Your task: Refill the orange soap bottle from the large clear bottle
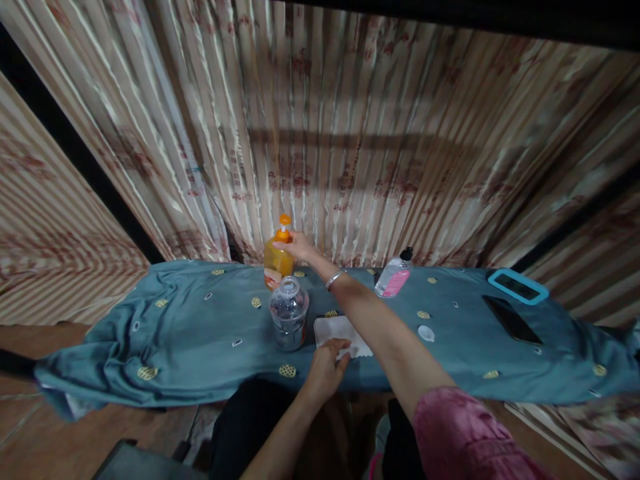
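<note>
Fingers of the right hand (299,248) curl around the neck of the orange pump bottle (279,257), which stands upright at the far edge of the bench (190,320), just above the frame's centre. A silver bangle (335,279) circles that wrist. Lower, near the middle of the frame, the left hand (326,363) presses loosely bent fingers on a white cloth (334,329) lying flat on the teal cover. A clear jar (289,313) stands just left of the cloth, below the orange bottle. Further right sit a clear bottle with pink label (395,274), a small white cap (426,333), a dark phone (511,319) and a blue-rimmed device (518,287). Striped curtain (350,133) fills the background.
</note>
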The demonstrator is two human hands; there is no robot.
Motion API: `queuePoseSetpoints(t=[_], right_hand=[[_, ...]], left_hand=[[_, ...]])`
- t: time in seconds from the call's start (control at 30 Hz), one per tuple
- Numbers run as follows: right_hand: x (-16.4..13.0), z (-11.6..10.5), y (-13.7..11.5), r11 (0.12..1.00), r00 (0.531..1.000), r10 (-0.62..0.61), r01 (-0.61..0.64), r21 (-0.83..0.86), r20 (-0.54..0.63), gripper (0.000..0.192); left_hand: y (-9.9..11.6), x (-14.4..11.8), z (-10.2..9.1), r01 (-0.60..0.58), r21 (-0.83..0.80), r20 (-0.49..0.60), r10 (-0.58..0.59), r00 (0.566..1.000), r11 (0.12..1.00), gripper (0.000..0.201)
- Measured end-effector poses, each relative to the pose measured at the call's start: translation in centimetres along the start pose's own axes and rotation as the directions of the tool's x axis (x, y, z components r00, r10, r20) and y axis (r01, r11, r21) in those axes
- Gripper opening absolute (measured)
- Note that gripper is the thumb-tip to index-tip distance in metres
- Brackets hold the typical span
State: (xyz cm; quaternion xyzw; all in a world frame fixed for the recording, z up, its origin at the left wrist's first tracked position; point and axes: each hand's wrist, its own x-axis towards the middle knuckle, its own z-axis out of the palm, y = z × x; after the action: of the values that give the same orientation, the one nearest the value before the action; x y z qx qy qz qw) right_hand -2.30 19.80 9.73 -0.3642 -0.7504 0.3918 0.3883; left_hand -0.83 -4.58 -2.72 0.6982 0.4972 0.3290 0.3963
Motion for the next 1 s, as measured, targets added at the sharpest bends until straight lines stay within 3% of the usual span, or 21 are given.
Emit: queuePoseSetpoints(t=[0.1,0.23,0.37,0.5,0.7,0.8,1.0], right_hand=[[-2.5,-4.2,-0.3,0.998,0.997,0.036,-0.039,-0.051,-0.063,0.033],[-7.8,-10.0,-1.0,0.99,0.99,0.067,-0.082,-0.119,-0.124,0.029],[-14.2,-13.0,-1.8,0.99,0.993,0.078,-0.088,-0.114,-0.087,0.028],[-19.4,-13.0,-2.1,0.995,0.995,0.101,-0.1,-0.028,0.014,0.03],[-22.4,-11.3,-2.0,0.993,0.995,0.067,-0.074,0.094,0.074,0.032],[-22.4,-10.4,-1.8,0.989,0.999,0.049,-0.049,0.142,0.005,0.031],[-22.0,-8.6,-0.7,0.981,0.97,0.06,-0.014,0.192,-0.236,0.029]], left_hand=[[-0.4,0.2,-0.1,-0.05,0.006,-0.072,0.05,0.996,0.999,0.043],[-1.0,0.6,-0.2,-0.151,0.013,-0.238,0.15,0.96,0.988,0.057],[-1.2,1.0,0.0,-0.156,0.014,-0.39,0.149,0.909,0.988,0.075],[-0.7,1.6,0.4,-0.138,-0.035,-0.484,0.104,0.869,0.99,0.096],[0.4,2.8,0.0,-0.052,-0.185,-0.436,-0.035,0.899,0.981,0.11],[0.6,3.6,-0.7,-0.031,-0.281,-0.354,-0.074,0.932,0.959,0.1],[-0.1,4.3,-1.0,-0.017,-0.231,-0.396,-0.079,0.915,0.973,0.074]])
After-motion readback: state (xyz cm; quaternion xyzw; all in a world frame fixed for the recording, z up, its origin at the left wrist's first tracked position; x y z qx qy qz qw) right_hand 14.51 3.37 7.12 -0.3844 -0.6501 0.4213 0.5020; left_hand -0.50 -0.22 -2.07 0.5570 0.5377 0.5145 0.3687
